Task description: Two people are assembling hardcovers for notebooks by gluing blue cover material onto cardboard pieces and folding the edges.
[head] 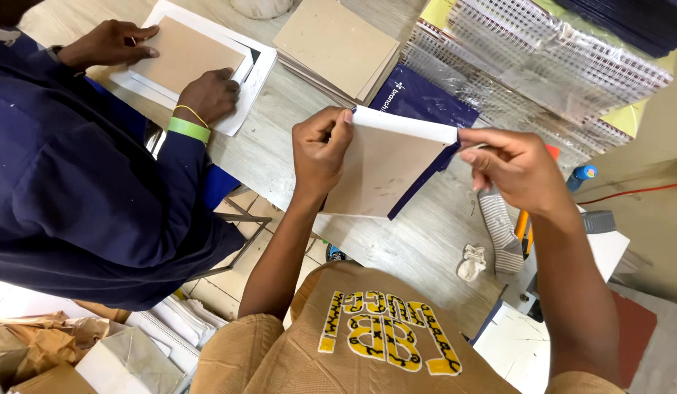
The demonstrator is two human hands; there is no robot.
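Both hands gripped one board panel (386,171) above the counter (418,241) — left hand (322,146) pinching its upper corner, right hand (515,166) the white folded edge. It looked light, stiff, creasable — best held by its edges.

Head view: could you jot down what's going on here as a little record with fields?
Left hand: left hand pinches the left corner of a brown board
Right hand: right hand pinches its right corner
Board: held above the wooden table, white strip along the top edge, dark blue cover behind
Nearby: stack of brown boards; crumpled cloth
Co-worker: hands press a board onto white paper
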